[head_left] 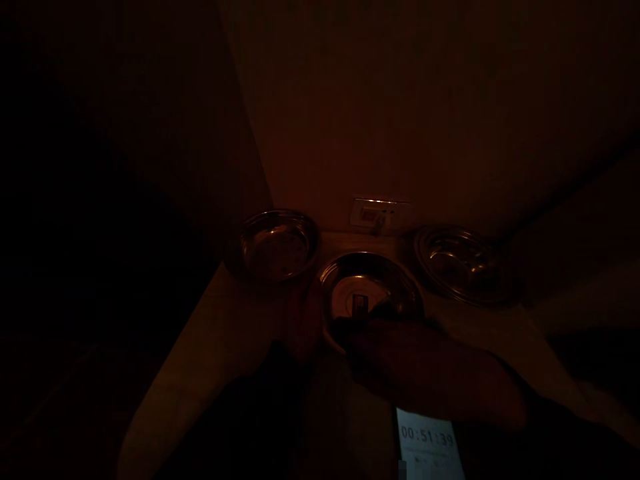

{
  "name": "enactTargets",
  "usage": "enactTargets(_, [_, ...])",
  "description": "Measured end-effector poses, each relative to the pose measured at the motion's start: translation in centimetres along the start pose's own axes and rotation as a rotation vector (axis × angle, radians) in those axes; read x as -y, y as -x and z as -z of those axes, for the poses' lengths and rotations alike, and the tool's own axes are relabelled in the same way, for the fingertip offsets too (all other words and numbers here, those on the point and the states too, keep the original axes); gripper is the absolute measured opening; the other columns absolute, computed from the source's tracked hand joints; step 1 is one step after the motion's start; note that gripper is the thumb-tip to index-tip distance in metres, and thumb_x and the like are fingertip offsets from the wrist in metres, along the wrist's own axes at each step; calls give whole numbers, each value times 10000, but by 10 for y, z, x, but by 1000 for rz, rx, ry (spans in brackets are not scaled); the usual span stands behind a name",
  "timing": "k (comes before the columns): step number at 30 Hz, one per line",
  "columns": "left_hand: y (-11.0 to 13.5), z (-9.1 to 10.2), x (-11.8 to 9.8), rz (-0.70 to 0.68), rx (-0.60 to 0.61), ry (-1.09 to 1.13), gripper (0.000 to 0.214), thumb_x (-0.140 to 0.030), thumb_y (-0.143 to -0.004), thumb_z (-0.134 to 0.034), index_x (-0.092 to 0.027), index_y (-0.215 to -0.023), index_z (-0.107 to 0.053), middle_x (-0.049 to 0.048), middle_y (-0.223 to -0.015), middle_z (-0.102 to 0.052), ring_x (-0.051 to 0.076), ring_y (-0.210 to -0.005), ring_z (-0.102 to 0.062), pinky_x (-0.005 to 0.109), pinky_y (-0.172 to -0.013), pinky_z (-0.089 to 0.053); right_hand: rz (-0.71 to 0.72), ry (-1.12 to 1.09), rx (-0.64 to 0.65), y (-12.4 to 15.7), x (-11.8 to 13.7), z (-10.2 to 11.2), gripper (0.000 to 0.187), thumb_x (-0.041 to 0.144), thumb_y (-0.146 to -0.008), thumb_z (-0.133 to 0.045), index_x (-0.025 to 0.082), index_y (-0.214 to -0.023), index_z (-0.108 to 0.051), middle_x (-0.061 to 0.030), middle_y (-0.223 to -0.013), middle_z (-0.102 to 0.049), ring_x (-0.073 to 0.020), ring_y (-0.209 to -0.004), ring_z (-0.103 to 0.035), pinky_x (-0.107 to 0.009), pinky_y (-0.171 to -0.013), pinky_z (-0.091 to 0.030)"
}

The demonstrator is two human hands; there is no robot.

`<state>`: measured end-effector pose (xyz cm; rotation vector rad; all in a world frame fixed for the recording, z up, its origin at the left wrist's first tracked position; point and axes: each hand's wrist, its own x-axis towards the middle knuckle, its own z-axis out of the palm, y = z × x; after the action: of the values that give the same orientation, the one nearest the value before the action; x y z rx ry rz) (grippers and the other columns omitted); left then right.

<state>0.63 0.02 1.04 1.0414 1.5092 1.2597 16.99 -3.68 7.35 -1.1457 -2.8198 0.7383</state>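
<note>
A shiny metal dish [345, 263] with a raised rim sits on the table in the middle, in very dim light. In it shows a small dark rectangular shape [360, 305]; whether it is an object or a reflection I cannot make out. My left hand [304, 320] is at the dish's left rim, apparently touching it, its fingers lost in shadow. Across the dish's front edge reaches my right hand [395, 343], fingertips over the dish's inside. Darkness hides those fingers and anything they may hold.
Another metal dish [277, 257] stands at the back left, and a third dish [453, 263] at the back right. A wall socket [380, 213] is behind the pale table [200, 360]. A lit phone [430, 443] showing a timer lies below my right forearm.
</note>
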Motion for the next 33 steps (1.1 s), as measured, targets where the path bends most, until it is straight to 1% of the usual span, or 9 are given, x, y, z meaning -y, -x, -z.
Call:
enactTargets(5, [0,0,1,33,-19,7,317,-392,-820,-507,-154,-871,-709,67,-908,-736,220,-854,-645,331,-793,-475,2,-20,-21,-13,8,-9,299,313,-944,-430,156,-1164,-558,-115,-1089,-648,-209,-996,-607,-329,-858,-471])
enactTargets(7, [0,0,-1,51,-23,13,315,-387,-818,-506,-157,-886,-710,69,-929,-736,222,-878,-644,331,-806,-473,-2,-20,-24,-14,8,-11,296,318,-946,-426,153,-1153,-560,-117,-1087,-647,-209,-997,-607,-330,-858,-472])
enactTargets(11, [2,2,-6,118,-36,-5,300,-371,-821,-496,-155,-841,-703,65,-848,-728,215,-832,-638,327,-771,-486,21,-6,-55,-11,6,-13,298,318,-955,-406,146,-1145,-557,-120,-1096,-642,-214,-1020,-599,-342,-858,-477])
enactTargets(16, [6,5,-12,60,7,50,283,-275,-834,-431,-183,-724,-676,60,-780,-721,195,-764,-631,298,-705,-501,18,38,-65,-4,7,-15,305,326,-958,-404,168,-1181,-539,-93,-1087,-655,-221,-969,-618,-357,-812,-493])
enactTargets(20, [7,7,-9,6,58,126,282,-292,-837,-431,-167,-813,-682,70,-884,-733,203,-826,-648,320,-769,-505,-15,129,-110,6,6,-22,313,331,-960,-402,177,-1205,-521,-92,-1087,-663,-236,-938,-631,-396,-811,-494])
enactTargets(24, [9,8,-2,-12,35,37,311,-332,-848,-434,-145,-835,-682,86,-869,-729,220,-824,-647,345,-766,-499,-50,253,-169,15,5,-34,296,332,-949,-436,177,-1182,-531,-98,-1081,-668,-259,-957,-627,-435,-831,-485])
enactTargets(28, [11,8,2,14,0,29,353,-332,-869,-406,-133,-972,-679,114,-1013,-720,239,-935,-646,380,-873,-472,-67,309,-186,10,13,-40,257,333,-956,-415,162,-1065,-572,-101,-990,-673,-245,-892,-633,-405,-781,-498])
enactTargets(30, [11,7,3,21,-3,35,364,-326,-875,-395,-122,-992,-674,121,-1040,-713,240,-960,-642,379,-895,-462,-62,297,-183,4,18,-41,269,331,-960,-404,154,-1080,-567,-99,-970,-669,-238,-881,-631,-387,-762,-503])
enactTargets(33, [11,8,5,-29,-4,50,348,-312,-873,-392,-132,-958,-677,103,-998,-723,227,-926,-649,363,-873,-474,-74,280,-199,3,21,-40,285,341,-959,-411,155,-1114,-562,-95,-960,-669,-230,-870,-633,-364,-733,-501])
